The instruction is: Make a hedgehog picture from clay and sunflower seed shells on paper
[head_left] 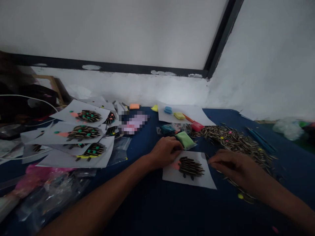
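Observation:
A white paper sheet (168, 175) lies on the blue table, bearing a hedgehog (191, 167) with a pink snout and a body of striped sunflower seeds. My left hand (165, 151) rests at the sheet's upper left corner with its fingers curled together; whatever is between them is hidden. Just beyond those fingers sits a packet of light green clay (185, 140). On the sheet's right side, my right hand (232, 165) hovers with thumb and fingertips pinched; anything in the pinch is too small to make out. A heap of loose sunflower seeds (237, 141) spreads behind and beside it.
Several finished hedgehog sheets (56, 137) are piled at left, above crumpled plastic bags (56, 193). At the back, a white sheet (199, 113) carries blue clay (168, 109) and yellow clay (179, 115). A red-headed tool (197, 126) lies by the seeds; blue pens (261, 139) lie right.

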Tool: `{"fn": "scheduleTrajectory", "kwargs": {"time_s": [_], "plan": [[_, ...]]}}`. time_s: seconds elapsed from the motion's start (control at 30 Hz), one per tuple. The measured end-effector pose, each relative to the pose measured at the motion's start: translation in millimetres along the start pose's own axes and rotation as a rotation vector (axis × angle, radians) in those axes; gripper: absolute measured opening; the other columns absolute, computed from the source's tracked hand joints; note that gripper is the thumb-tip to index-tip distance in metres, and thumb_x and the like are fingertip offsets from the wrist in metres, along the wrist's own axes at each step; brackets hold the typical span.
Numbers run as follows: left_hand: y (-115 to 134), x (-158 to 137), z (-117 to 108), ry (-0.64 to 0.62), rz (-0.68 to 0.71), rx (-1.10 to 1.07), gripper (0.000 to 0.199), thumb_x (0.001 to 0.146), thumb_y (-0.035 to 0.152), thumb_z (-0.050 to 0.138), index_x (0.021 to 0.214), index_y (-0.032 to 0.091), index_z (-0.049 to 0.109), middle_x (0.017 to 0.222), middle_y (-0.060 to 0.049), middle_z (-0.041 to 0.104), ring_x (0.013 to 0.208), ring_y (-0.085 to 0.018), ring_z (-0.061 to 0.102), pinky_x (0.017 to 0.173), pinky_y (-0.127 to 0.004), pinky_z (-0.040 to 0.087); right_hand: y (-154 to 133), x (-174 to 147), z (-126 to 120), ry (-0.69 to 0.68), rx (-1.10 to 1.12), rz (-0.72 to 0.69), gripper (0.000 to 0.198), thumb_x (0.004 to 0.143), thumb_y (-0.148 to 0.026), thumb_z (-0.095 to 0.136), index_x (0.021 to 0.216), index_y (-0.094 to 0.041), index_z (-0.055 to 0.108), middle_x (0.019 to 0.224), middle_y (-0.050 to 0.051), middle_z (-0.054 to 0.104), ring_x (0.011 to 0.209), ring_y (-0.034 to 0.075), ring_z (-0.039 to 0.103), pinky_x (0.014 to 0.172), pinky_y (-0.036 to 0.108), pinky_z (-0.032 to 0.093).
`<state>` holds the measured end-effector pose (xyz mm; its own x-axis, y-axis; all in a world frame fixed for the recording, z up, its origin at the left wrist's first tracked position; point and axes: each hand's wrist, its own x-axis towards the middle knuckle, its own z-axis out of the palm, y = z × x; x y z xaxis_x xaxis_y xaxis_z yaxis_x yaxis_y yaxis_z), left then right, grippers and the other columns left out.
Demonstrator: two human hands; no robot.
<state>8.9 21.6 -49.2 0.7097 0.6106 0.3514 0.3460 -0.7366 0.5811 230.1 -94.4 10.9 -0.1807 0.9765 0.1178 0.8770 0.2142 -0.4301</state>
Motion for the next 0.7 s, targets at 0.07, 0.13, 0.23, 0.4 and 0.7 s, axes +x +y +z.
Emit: {"fn": "scheduleTrajectory", "kwargs": {"time_s": [0.07, 0.13, 0.23, 0.4, 0.7], "plan": [[0, 0, 0, -0.003, 0.0, 0.001, 0.013, 0.08, 0.015, 0.06, 0.088, 0.016, 0.07, 0.086, -0.004, 0.066, 0.083, -0.016, 0.06, 0.074, -0.027, 0.045, 1, 0, 0, -0.11, -0.016, -0.026, 0.027, 0.092, -0.037, 0.049, 0.085, -0.025, 0.072, 0.079, 0.003, 0.068, 0.056, 0.013, 0.061, 0.048, 0.023, 0.043], [1, 0, -1, -0.005, -0.005, 0.006, 0.013, 0.081, 0.015, 0.06, 0.088, 0.016, 0.07, 0.086, -0.004, 0.066, 0.083, -0.016, 0.059, 0.074, -0.027, 0.045, 2, 1, 2, -0.1, -0.044, -0.016, 0.025, 0.09, -0.033, 0.049, 0.084, -0.025, 0.072, 0.079, 0.004, 0.069, 0.057, 0.014, 0.063, 0.047, 0.023, 0.043], [1, 0, -1, -0.005, -0.009, 0.015, 0.013, 0.081, 0.016, 0.06, 0.089, 0.016, 0.07, 0.086, -0.004, 0.066, 0.084, -0.016, 0.059, 0.074, -0.027, 0.045, 3, 1, 6, -0.004, -0.132, -0.017, 0.018, 0.084, -0.026, 0.055, 0.082, -0.024, 0.072, 0.076, 0.003, 0.072, 0.059, 0.017, 0.066, 0.046, 0.024, 0.043], [0, 0, 0, -0.003, 0.001, 0.01, 0.012, 0.081, 0.016, 0.06, 0.088, 0.016, 0.07, 0.086, -0.004, 0.066, 0.084, -0.016, 0.059, 0.074, -0.027, 0.045, 8, 1, 18, 0.048, -0.282, -0.116, 0.021, 0.081, -0.017, 0.053, 0.08, -0.026, 0.072, 0.075, 0.001, 0.073, 0.061, 0.018, 0.068, 0.049, 0.024, 0.045], [4, 0, -3, -0.024, -0.009, 0.034, 0.014, 0.081, 0.015, 0.059, 0.089, 0.015, 0.07, 0.089, -0.005, 0.067, 0.086, -0.017, 0.06, 0.076, -0.027, 0.045, 3, -9, 15, 0.223, -0.256, -0.119, 0.026, 0.091, -0.03, 0.044, 0.094, -0.023, 0.069, 0.086, 0.007, 0.071, 0.072, 0.021, 0.068, 0.056, 0.028, 0.049]]}}
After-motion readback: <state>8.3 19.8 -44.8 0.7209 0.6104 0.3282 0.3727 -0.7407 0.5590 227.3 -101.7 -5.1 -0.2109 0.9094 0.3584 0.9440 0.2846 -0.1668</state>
